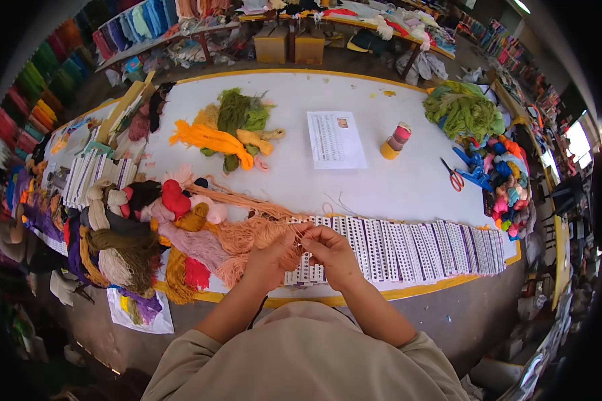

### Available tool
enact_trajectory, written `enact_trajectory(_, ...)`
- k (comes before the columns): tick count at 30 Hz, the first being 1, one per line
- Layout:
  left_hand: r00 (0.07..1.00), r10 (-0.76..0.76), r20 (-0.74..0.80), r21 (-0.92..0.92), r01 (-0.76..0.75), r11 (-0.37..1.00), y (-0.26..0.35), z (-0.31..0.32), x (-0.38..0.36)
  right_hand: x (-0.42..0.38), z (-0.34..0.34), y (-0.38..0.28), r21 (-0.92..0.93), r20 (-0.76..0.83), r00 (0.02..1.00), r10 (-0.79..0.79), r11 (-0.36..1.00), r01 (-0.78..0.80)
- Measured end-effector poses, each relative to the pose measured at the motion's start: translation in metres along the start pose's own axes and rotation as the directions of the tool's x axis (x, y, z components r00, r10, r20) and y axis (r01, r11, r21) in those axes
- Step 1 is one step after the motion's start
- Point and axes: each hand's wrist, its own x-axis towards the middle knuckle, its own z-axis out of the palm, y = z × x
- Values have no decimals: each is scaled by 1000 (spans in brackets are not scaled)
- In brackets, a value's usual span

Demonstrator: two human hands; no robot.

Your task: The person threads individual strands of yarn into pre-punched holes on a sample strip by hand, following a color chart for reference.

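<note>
My left hand [271, 262] is closed around strands of a peach yarn skein [242, 235] near the table's front edge. Close beside it, my right hand [334, 255] pinches at the same peach strands, thumb and forefinger together; the thin ends between the fingers are too small to make out. Below and right of both hands runs a long row of white punched cards [408, 250], overlapping one another. Left of my hands lies a pile of loose skeins, with a mauve skein [190, 242], a red bundle [175, 198] and an olive-brown skein [124, 244].
On the white table [247, 190] lie orange yarn [214, 142], green yarn [234, 110], a printed sheet [336, 140], stacked thread cones [396, 142] and red-handled scissors [455, 179]. Colourful yarn balls [508, 180] crowd the right end. A white bag [140, 314] with yarn is on the floor.
</note>
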Motion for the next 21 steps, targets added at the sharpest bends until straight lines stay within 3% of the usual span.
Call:
enact_trajectory(5, 1000, 11, -6, -64, -12, 998, 0, 3, -1, -4, 1, -1, 60, -3, 1000, 26, 998, -26)
enact_trajectory(11, 991, 100, 89, 23, -102, 995, -1, 1, -1, -7, 3, -3, 140, -6, 999, 52, 989, -51)
enact_trajectory(13, 994, 107, 11, 5, -107, 994, -1, 3, -2, -7, 2, -4, 143, -7, 999, 53, 988, -51)
enact_trajectory(21, 995, 97, -22, -2, -97, 995, 8, 12, -7, -6, 7, -5, 149, -18, 998, 60, 987, -56)
